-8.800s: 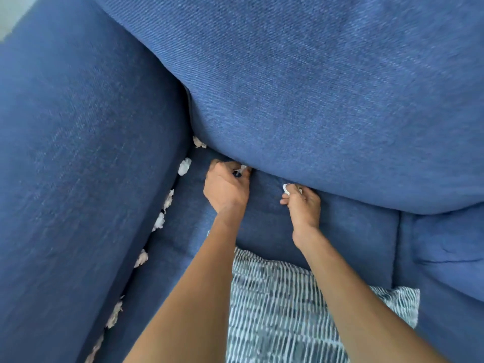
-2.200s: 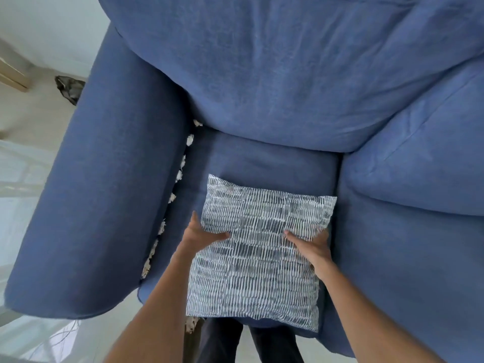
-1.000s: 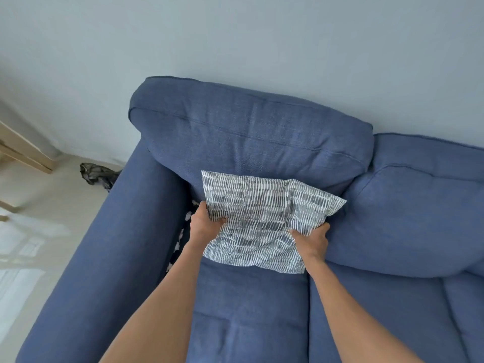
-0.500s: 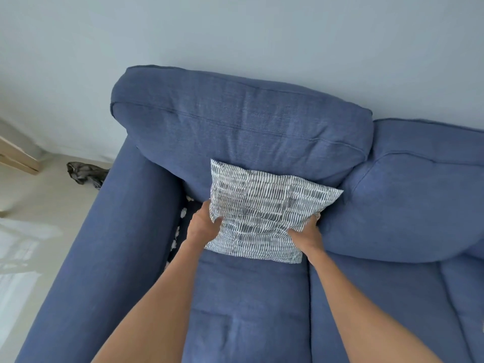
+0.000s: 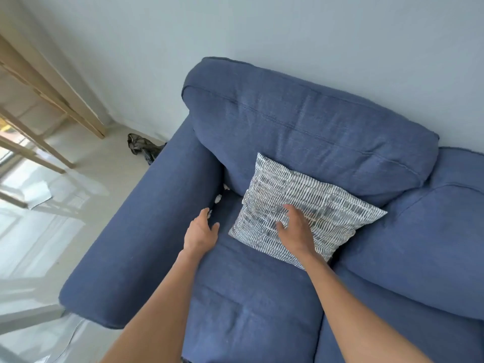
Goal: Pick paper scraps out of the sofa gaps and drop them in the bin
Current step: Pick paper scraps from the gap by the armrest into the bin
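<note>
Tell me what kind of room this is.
Most likely a home living room. A blue fabric sofa stands against a plain wall, a patterned throw pillow leans on its back cushion, and light wooden furniture legs stand on the pale floor beside it.

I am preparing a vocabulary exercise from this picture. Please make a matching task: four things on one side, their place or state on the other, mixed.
Things:
1. left hand
2. right hand
3. pillow
4. paper scraps

Places or states:
A. leaning on the back cushion
B. in the gap beside the armrest
C. open, at the gap's edge
D. flat on the pillow

Pairs: 1-C, 2-D, 3-A, 4-B
</note>
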`<state>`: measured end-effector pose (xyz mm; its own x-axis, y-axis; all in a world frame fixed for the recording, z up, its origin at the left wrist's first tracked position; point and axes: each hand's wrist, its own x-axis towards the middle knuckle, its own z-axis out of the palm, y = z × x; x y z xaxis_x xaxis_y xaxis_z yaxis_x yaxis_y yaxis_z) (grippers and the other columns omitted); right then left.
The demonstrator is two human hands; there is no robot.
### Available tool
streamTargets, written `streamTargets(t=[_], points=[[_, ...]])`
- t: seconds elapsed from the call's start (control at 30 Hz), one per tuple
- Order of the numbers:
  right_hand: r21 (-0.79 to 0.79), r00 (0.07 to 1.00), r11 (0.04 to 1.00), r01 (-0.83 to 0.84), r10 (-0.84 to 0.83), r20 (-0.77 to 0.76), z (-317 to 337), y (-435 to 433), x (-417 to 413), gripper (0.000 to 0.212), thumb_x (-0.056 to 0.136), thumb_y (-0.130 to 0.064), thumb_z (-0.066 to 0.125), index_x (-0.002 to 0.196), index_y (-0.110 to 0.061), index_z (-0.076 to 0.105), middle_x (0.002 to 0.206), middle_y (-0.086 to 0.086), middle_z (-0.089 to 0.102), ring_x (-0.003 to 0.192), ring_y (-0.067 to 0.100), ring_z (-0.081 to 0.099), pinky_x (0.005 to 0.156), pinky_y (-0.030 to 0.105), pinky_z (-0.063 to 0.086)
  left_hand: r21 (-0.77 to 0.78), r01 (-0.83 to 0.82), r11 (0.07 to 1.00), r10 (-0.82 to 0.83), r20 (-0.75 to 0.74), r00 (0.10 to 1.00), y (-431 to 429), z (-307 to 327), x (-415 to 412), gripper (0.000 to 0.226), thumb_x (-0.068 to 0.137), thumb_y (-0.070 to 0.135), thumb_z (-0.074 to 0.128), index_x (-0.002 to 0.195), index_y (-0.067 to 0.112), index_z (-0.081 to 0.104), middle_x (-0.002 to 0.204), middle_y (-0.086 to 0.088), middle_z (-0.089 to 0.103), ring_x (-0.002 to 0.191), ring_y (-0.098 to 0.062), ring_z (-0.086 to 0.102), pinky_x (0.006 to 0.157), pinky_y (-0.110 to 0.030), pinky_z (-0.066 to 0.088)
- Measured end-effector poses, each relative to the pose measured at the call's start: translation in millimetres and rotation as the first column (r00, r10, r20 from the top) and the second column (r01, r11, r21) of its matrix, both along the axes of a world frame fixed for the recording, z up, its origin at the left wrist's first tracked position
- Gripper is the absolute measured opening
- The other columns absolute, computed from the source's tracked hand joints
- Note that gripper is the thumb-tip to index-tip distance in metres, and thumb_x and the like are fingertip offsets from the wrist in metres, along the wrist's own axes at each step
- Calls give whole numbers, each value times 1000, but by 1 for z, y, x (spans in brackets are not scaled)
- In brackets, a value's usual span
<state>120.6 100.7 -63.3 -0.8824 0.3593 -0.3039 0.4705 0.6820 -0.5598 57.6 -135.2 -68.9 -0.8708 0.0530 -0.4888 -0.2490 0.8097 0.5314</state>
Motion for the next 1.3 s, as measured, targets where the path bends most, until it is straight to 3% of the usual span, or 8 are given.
streamTargets(t=[0.2,0.37,0.5,0.6,0.73,0.93,1.1,1.3], points=[[-30,959,958,-284,283,-16,-24,-46,-48,47,97,-17,56,142,-8,47,138,10,53,130,26,49,106,37,42,-12,-96,995,96,6,995,-31,-28,27,57,99,28,54,150,12,33,143,-12,52,127,-29,53,102,-40,44],[-28,913,915,-402,403,64,-81,-77,-99,50,99,-20,54,146,-5,42,143,12,49,134,26,46,112,36,37,-57,-174,983,177,40,983,-36,-90,30,55,99,28,52,149,13,35,141,-8,55,128,-27,52,101,-40,46],[100,867,867,-488,468,171,-143,-92,-145,38,98,-20,55,132,-5,49,132,13,52,121,33,54,101,41,42,-84,-171,982,173,15,985,-26,-152,4,51,100,27,50,148,14,38,140,-8,55,128,-26,53,102,-38,45],[200,814,799,-567,506,284,-185,-98,-174,37,95,-18,57,129,-6,47,130,16,49,117,39,57,94,44,46,-204,-121,971,119,-23,993,-21,-196,-18,38,100,24,48,138,15,48,129,-7,62,117,-27,60,92,-37,48],[332,783,712,-619,525,334,-231,-98,-208,60,90,-12,61,145,-11,37,135,19,45,120,40,57,96,46,48,-478,-60,876,84,29,996,-18,-248,-33,21,95,17,53,114,18,61,110,-2,69,102,-22,69,79,-32,53],[438,724,577,-689,535,435,-273,-102,-227,62,91,-9,58,148,-16,36,133,17,55,120,35,59,94,43,51,-544,-56,837,52,-21,998,-12,-294,-38,21,99,29,49,110,18,64,102,-3,70,92,-22,71,61,-30,44],[505,735,535,-677,528,425,-283,-105,-236,65,92,-7,55,151,-15,30,132,15,59,121,33,60,92,40,51,-558,-31,830,33,-6,999,-13,-308,-43,21,103,18,45,121,16,56,119,-8,63,109,-26,63,86,-35,50],[559,724,466,-686,508,466,-288,-105,-249,44,95,-4,53,138,-8,49,135,15,58,123,31,59,94,38,51,-473,-25,881,-8,-66,998,-16,-311,-53,27,99,2,45,124,6,53,118,-13,59,107,-29,60,86,-36,48]])
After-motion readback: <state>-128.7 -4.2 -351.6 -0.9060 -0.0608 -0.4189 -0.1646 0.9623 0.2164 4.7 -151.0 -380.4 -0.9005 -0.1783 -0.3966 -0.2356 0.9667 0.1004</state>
